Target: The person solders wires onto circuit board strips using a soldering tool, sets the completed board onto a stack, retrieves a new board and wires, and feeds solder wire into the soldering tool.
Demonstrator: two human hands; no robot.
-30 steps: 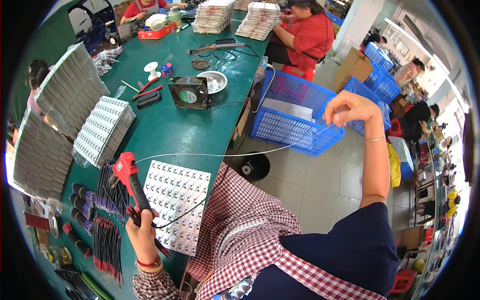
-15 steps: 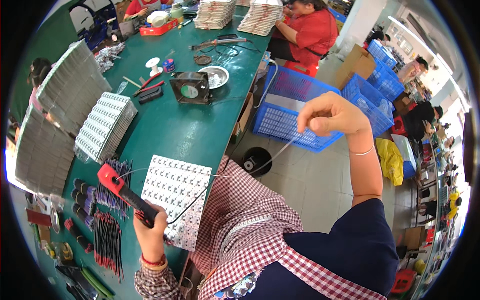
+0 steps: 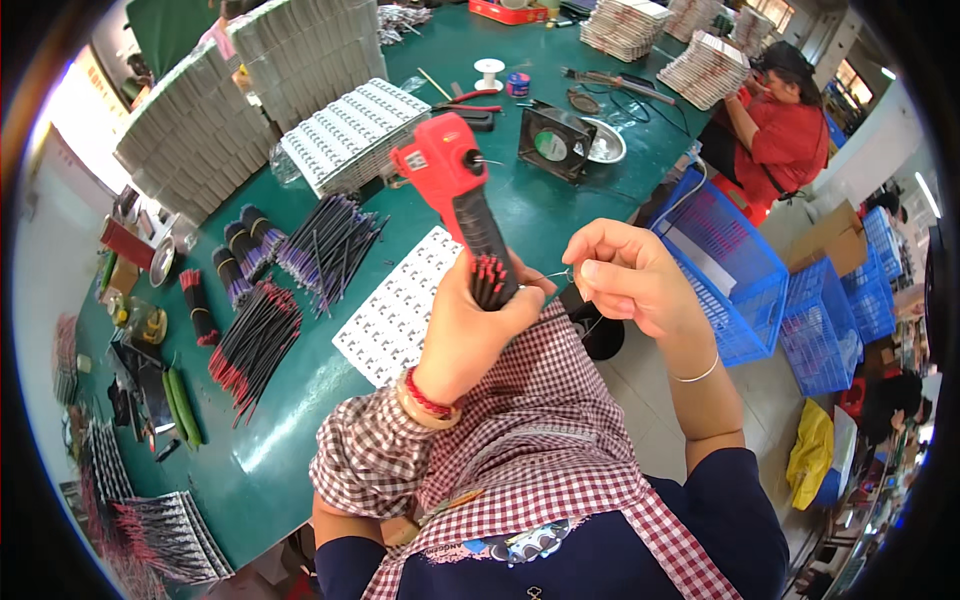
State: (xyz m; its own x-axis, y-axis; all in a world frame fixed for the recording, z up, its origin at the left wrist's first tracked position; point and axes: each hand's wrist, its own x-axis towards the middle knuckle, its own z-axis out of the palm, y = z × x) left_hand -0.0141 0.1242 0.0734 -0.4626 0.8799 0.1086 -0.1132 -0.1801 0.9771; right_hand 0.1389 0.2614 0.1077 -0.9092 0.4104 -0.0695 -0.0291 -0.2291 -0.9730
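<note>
My left hand [image 3: 470, 330] grips the black handle of a red soldering gun [image 3: 440, 165], held upright over the table. Red-tipped black wires [image 3: 490, 278] are also in this hand, along the handle. Level with it, to the right, my right hand [image 3: 635, 280] is closed with thumb and forefinger pinched on a thin silvery wire [image 3: 556, 274]. That wire runs across toward the left hand; where it enters the gun is hidden. Beneath the left hand, a white board [image 3: 392, 312] with rows of small dark parts lies at the table's edge.
Red-tipped wires [image 3: 258, 338] and purple-ended wires [image 3: 330, 250] lie left on the green table [image 3: 270, 455]. Stacked boards [image 3: 355, 130] stand behind. A square fan [image 3: 553, 143] and metal dish [image 3: 607, 143] sit farther right. Blue crates [image 3: 740, 300] stand beside the table; a person in red [image 3: 790, 135] sits beyond.
My left hand has raised the soldering gun and turned it upright. My right hand has come down and closer to the left, still holding the silvery wire. The view has swung right.
</note>
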